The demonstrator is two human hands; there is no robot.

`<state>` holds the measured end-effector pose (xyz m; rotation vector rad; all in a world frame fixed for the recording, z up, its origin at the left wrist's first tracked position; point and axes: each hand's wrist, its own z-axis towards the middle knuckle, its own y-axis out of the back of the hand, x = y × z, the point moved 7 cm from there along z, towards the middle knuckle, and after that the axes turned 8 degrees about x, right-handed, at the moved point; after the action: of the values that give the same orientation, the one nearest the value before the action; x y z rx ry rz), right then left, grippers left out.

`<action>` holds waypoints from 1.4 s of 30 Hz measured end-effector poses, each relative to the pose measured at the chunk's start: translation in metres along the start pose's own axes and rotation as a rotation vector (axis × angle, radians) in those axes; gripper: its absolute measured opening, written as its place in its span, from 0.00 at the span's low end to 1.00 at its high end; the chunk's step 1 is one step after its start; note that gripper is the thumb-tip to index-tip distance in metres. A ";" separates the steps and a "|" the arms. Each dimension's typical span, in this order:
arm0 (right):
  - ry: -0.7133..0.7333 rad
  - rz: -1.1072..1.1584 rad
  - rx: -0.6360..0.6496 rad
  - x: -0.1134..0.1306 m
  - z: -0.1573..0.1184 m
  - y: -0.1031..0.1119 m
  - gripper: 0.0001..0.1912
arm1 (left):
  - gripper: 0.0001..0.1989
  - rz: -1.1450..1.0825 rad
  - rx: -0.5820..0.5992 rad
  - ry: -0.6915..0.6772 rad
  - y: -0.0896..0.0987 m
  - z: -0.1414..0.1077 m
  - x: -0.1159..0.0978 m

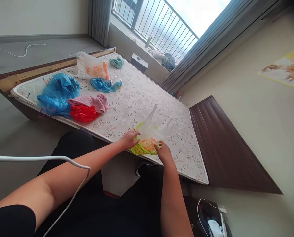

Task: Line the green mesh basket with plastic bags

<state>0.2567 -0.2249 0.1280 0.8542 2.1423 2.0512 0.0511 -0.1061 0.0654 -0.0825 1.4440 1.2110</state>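
Note:
A yellow-green plastic basket (pixel 135 150) sits near the front edge of the mattress. Inside it and rising above its rim is a clear plastic bag (pixel 150 128) with orange print, its handles sticking up and outward. My left hand (pixel 129 139) is at the basket's left rim, thumb and fingers apart. On the right side, my right hand (pixel 164 152) reaches to the bag and rim with its fingertips spread. Whether either hand's fingers touch the thin film is hard to see.
On the lettered mattress (pixel 134 102) lie blue plastic bags (pixel 59 92), a red bag (pixel 84 113), a pink cloth (pixel 101 102), a printed clear bag (pixel 90 65) and a green coil (pixel 116 62). A white cable (pixel 38 158) crosses before my left arm. A dark headboard (pixel 231 148) stands right.

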 end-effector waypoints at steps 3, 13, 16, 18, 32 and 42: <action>-0.051 0.006 -0.231 0.006 -0.013 0.031 0.23 | 0.16 0.002 0.016 -0.008 -0.003 0.001 0.002; 0.256 -0.246 0.049 0.063 0.046 0.029 0.29 | 0.15 0.084 0.041 -0.059 -0.014 0.000 -0.001; 0.309 -0.236 0.284 0.064 0.049 0.007 0.16 | 0.18 0.077 -0.018 -0.181 -0.002 -0.003 -0.016; 0.389 -0.263 0.291 0.075 0.039 -0.001 0.11 | 0.17 0.030 -0.032 -0.349 0.007 -0.008 -0.037; 0.481 -0.589 0.212 0.070 -0.020 -0.007 0.12 | 0.18 0.376 0.244 -0.391 0.002 -0.004 -0.065; 0.485 -0.670 0.306 0.041 -0.038 0.007 0.08 | 0.05 0.392 0.409 -0.459 -0.012 -0.005 -0.054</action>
<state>0.2090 -0.2424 0.1523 -0.3894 2.5243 1.7012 0.0722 -0.1451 0.0985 0.7432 1.2957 1.1200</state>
